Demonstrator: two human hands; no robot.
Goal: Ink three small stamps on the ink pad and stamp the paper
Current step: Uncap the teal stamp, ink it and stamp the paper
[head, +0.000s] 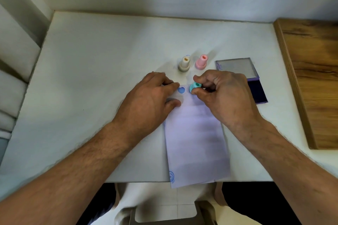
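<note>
right hand (pixel 222 95): fingers curled in, thumb and forefinger pinched on the teal stamp; the other fingers are folded under the palm, above the far end of the paper.
teal stamp (pixel 195 86): tipped onto its side in the right hand's pinch, hollow top towards the camera's left, just above the far right part of the paper; whether its face touches the sheet cannot be told.
left hand (pixel 151 100): spread flat, palm down, holding nothing; fingertips and thumb press on the far left edge of the paper, the rest lies on the table.
paper (pixel 195 144): a long pale sheet lying flat, running from between the two hands to the near table edge, which its near end overhangs slightly.
blue heart print (pixel 181 90): a filled blue mark on the far end of the paper, between the left fingertips and the teal stamp.
blue spiral print (pixel 171 176): a ringed mark at the near left corner of the sheet.
beige stamp (pixel 184 64): upright on the table, beyond the paper.
pink stamp (pixel 201 62): upright, just right of the beige stamp, apart from it.
ink pad (pixel 257 91): open, right of the right hand; dark blue pad nearer, part hidden by the hand, grey lid (pixel 236 67) lying open beyond it.
table (pixel 102 64): white top.
wooden board (pixel 314 78): along the table's right side.
</note>
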